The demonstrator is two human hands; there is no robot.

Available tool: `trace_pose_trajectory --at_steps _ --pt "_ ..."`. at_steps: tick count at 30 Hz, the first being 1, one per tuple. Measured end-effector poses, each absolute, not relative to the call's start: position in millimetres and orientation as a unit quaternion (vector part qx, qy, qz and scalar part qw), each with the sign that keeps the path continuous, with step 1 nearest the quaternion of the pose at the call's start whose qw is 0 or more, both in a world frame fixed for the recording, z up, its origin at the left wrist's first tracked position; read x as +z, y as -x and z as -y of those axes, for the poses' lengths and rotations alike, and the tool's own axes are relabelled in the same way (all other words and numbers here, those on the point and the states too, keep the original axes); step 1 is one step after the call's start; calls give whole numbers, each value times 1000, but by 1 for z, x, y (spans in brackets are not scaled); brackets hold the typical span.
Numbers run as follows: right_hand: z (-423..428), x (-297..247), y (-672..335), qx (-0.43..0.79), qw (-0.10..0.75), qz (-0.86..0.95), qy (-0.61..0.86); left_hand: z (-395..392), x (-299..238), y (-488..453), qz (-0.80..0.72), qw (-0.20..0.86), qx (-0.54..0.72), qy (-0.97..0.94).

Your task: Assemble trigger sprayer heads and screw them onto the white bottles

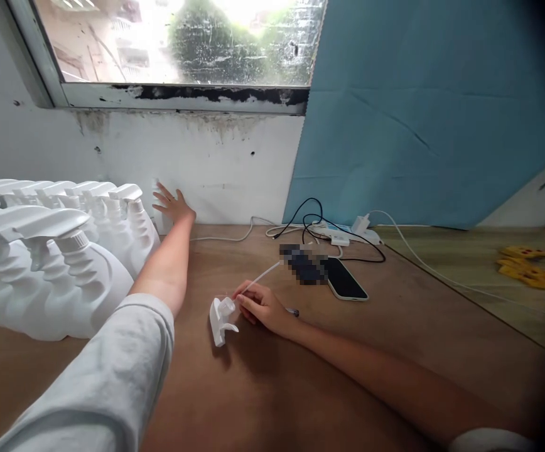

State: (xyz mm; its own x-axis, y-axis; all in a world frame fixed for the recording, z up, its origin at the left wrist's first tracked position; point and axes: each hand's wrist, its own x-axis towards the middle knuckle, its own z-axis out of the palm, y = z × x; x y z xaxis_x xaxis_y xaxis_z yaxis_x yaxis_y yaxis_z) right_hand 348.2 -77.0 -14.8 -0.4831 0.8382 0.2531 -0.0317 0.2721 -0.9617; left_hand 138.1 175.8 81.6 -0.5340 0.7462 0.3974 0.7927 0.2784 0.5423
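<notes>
My right hand (267,309) pinches the thin white tube of a spray trigger head (219,321), just beyond its collar. The white plastic head hangs to the left of my fingers, and its tube slants up to the right. My left hand (175,204) reaches forward with fingers spread, in front of the white wall and just right of the white spray bottles (77,270). Nothing shows in it, and whether it touches the wall or a bottle I cannot tell. Several of these bottles stand in rows, with white trigger heads on top.
A phone (346,279) lies on the brown table (235,395) beside a pixelated dark object (304,263). Black and white cables run to a power strip (343,233) by the wall. A dark pen-like tip (293,312) shows behind my right wrist. Yellow items (531,267) lie far right.
</notes>
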Motion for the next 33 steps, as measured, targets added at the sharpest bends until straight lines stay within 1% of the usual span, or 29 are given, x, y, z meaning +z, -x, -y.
trace_pose_trajectory --at_steps 2,6,13,20,28,31,33 --pt "76 -15 -347 527 420 678 294 -182 92 -131 823 26 -336 457" --pt "74 -15 -347 523 431 673 297 -194 100 -116 859 -31 -298 414" --pt "77 -12 -349 523 422 675 304 -195 82 -101 869 -99 -259 410" --pt "76 -14 -350 529 421 673 300 -182 66 -105 858 -53 -276 431" --pt "73 -13 -349 529 491 623 302 -159 85 -132 772 27 -332 540" --pt "67 3 -355 546 495 604 302 -143 88 -162 713 28 -356 603" --pt "63 29 -368 546 495 609 295 -126 84 -188 660 19 -374 651"
